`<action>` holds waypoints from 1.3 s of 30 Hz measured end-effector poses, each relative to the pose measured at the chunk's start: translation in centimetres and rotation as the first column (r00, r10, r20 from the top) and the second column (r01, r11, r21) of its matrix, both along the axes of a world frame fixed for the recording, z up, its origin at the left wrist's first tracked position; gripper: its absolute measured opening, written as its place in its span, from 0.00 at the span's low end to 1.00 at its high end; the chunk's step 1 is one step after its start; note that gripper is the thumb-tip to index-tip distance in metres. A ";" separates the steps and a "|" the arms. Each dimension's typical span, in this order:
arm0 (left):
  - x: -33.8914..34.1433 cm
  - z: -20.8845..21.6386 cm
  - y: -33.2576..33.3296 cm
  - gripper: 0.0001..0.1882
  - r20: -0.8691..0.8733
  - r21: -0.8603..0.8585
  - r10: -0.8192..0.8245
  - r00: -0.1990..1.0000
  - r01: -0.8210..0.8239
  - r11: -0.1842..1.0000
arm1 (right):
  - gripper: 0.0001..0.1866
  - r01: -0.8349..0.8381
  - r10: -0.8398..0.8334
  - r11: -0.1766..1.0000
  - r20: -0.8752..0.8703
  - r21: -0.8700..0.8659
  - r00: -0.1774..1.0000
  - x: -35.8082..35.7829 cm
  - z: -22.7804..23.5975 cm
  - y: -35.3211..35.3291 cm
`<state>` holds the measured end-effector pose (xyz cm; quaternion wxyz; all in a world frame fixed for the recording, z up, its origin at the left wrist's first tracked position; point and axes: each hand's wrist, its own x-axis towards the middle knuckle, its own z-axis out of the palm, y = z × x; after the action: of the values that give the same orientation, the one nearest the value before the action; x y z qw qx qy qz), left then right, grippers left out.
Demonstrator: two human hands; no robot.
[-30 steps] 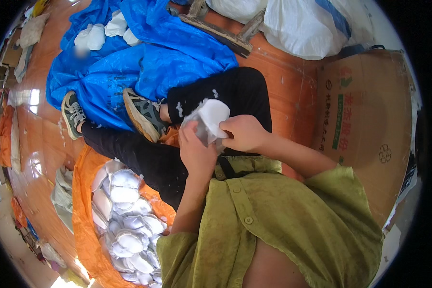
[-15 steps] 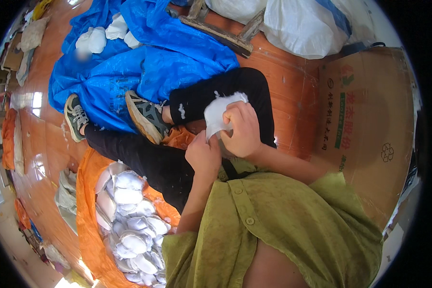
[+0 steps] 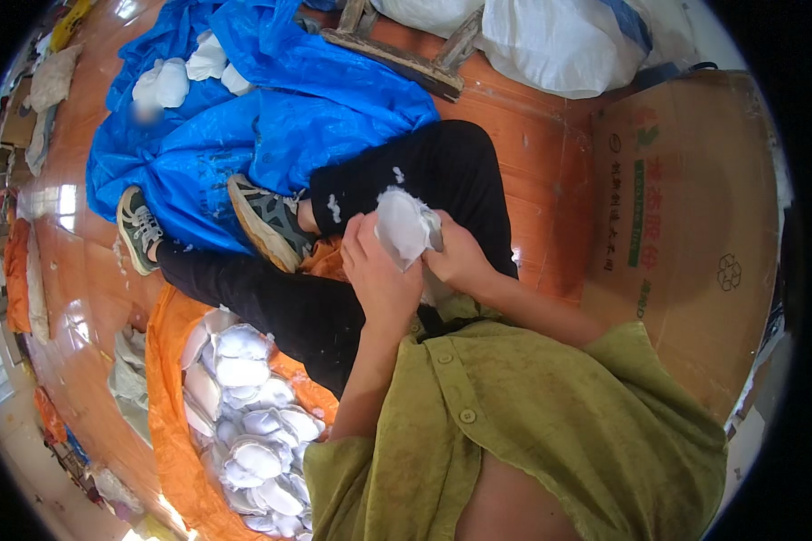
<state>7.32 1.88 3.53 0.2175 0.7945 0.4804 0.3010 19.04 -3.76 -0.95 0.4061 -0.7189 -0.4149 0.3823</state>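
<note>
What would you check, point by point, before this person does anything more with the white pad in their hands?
1. Both hands on the white pad: ok. The left hand grips it from the left, the right hand from the right.
2. Pad held clear of the lap: ok, it is raised above the black trousers.
3. Orange bag of white pads within reach: ok, it lies open by the left leg.
4. Pad's condition: cannot tell; its edge looks fluffy, but detail is too fine.
5. Loose fluff on the trousers: not ok, a few white bits cling there.
6. Cardboard box on the right: cannot tell what it holds.
</note>
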 end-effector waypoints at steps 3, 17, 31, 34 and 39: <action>-0.8 -2.4 0.7 0.26 -0.039 -0.132 -0.098 0.994 0.092 0.987 | 0.24 -0.174 0.176 0.978 0.010 -0.115 0.984 -0.3 0.4 -0.5; -3.5 -5.7 -1.9 0.32 -0.060 -0.631 -0.326 0.943 0.217 0.745 | 0.34 -0.270 0.352 0.891 0.180 -0.365 0.919 -0.9 0.4 -3.2; -6.8 -1.3 -1.8 0.12 -0.115 -0.564 -0.387 0.915 0.261 0.783 | 0.13 -0.623 0.650 0.748 0.061 -0.227 0.758 -0.6 3.8 -1.4; -6.8 -1.7 -1.6 0.14 0.025 -0.660 -0.302 0.953 0.243 0.711 | 0.13 -0.749 0.790 0.591 0.026 -0.299 0.612 -0.1 3.9 -0.9; -6.7 -1.0 -1.9 0.17 0.098 -0.592 -0.166 0.981 0.191 0.783 | 0.18 -0.811 0.836 0.512 -0.054 -0.285 0.546 0.4 4.2 -0.6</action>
<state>0.63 -0.03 2.52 0.4942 0.7207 0.4689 0.1282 19.49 -4.37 3.26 0.0524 -0.5013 -0.6662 0.5497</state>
